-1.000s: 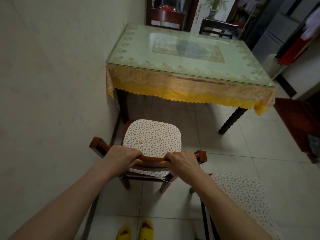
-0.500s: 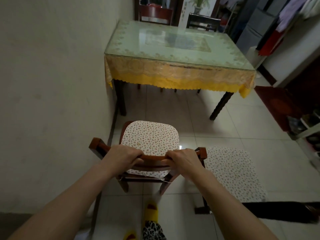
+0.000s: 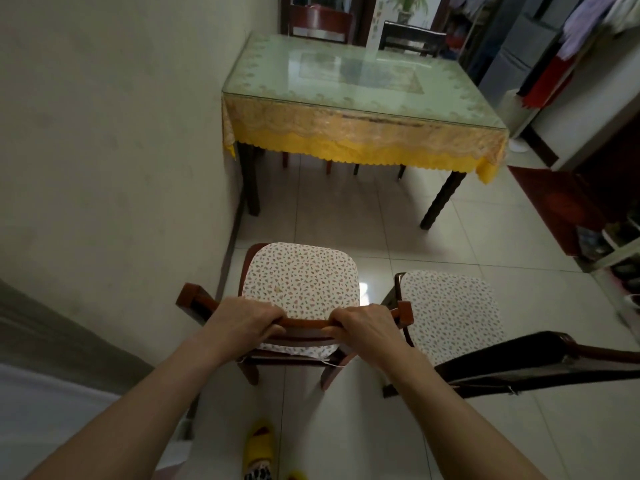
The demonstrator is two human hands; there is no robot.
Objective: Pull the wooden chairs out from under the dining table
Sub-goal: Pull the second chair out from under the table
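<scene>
A reddish wooden chair with a floral seat cushion stands on the tiles well clear of the dining table, which has a glass top and a yellow lace cloth. My left hand and my right hand both grip the chair's top rail. A second, darker chair with a floral cushion stands just to its right. Two more chairs, one red and one dark, stand at the table's far side.
A wall runs close along the left. A dark red mat and a shoe rack are at the right. My yellow slipper is on the tiles below the chair. Hanging clothes fill the back right.
The chair in my hands has come further back from the table. The second chair at the right has come more into view beside it.
</scene>
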